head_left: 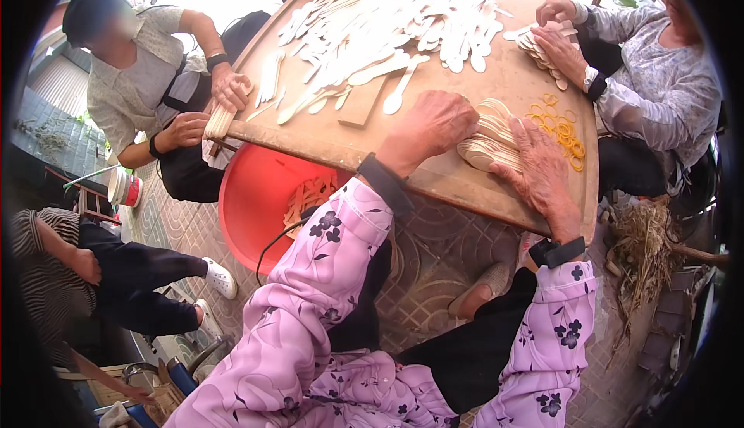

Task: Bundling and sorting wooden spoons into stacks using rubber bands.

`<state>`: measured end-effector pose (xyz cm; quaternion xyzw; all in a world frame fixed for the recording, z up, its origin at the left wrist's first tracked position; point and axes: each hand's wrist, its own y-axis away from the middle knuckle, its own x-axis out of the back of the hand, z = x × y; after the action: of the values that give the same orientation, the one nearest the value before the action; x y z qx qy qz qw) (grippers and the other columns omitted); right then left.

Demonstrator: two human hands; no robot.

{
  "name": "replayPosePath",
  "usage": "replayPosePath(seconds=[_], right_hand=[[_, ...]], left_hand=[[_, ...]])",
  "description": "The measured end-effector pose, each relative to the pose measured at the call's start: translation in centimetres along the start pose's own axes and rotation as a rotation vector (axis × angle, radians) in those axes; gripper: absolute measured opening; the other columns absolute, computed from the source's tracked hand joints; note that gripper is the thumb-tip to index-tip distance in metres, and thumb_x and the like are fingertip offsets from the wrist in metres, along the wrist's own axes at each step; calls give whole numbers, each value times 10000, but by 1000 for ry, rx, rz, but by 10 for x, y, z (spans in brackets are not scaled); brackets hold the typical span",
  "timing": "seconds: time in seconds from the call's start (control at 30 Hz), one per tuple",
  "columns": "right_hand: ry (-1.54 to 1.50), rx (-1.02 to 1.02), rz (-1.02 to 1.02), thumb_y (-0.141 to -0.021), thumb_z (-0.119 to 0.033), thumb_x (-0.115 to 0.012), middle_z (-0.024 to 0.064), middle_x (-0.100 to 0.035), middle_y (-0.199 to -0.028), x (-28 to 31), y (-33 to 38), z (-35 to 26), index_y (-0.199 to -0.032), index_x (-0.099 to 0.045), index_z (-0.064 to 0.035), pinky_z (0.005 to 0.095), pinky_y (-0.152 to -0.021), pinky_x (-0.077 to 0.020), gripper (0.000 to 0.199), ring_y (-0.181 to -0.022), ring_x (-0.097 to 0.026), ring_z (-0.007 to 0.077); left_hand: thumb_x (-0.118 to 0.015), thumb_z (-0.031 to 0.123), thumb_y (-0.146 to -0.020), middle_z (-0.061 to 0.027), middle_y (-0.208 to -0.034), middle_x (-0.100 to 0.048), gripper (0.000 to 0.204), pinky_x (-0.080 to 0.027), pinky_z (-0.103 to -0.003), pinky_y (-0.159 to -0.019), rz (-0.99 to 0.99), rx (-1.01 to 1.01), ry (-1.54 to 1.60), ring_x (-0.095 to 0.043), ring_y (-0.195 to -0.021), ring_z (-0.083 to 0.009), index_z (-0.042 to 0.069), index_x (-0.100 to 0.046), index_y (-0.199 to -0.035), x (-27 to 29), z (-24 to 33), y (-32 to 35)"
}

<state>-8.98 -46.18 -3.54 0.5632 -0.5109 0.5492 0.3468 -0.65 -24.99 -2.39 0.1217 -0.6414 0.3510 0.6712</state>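
Observation:
A thick stack of pale wooden spoons lies at the near right of the brown tabletop, its spoons fanned edge to edge. My right hand wraps the stack's right side, thumb at the near edge and fingers over the top. Against the stack's left side is my left hand, its fingers curled closed. Whatever those fingers pinch is hidden behind the knuckles. Yellow rubber bands are scattered just right of my right hand.
A big heap of loose wooden spoons covers the table's far middle, with a flat wooden block before it. A red basin holding wooden pieces stands below the left edge. People on both sides handle spoon bundles; another person is at lower left.

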Motion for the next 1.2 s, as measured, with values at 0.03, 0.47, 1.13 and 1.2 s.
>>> replayPosePath(seconds=[0.03, 0.47, 1.13, 1.2], right_hand=[[-5, -5, -4, -813, -611, -536, 220, -427, -1365, 0, 0, 0, -1391, -388, -89, 435, -1066, -304, 793, -1262, -403, 374], [11, 8, 4, -821, -635, -500, 221, -422, -1367, 2, 1, 1, -1394, -381, -94, 433, -1067, -303, 798, -1265, -399, 373], [15, 29, 51, -814, -618, -520, 216, -409, -1373, -15, 0, 9, -1358, -368, 35, 424, -1083, -286, 863, -1275, -389, 351], [12, 20, 37, -819, -610, -521, 217, -407, -1374, -9, 0, 4, -1360, -365, 34, 425, -1083, -286, 856, -1276, -388, 353]], left_hand=[[-540, 293, -870, -125, -684, -597, 293, -468, -409, -628, -34, 20, -73, -606, -697, -322, 65, -593, -694, 2, 3, -2], [-580, 184, -801, -79, -873, -572, 163, -452, -425, -770, -36, 32, 101, -591, -891, -286, 115, -561, -947, 5, 9, -14], [-559, 715, -737, -352, -1425, -245, 1149, -248, -358, -1112, -228, 44, 361, -274, -1351, -394, -169, -184, -1367, -24, 7, -22], [-564, 713, -733, -348, -1429, -240, 1145, -247, -363, -1114, -206, 40, 347, -266, -1354, -396, -164, -193, -1369, -25, 6, -27]])
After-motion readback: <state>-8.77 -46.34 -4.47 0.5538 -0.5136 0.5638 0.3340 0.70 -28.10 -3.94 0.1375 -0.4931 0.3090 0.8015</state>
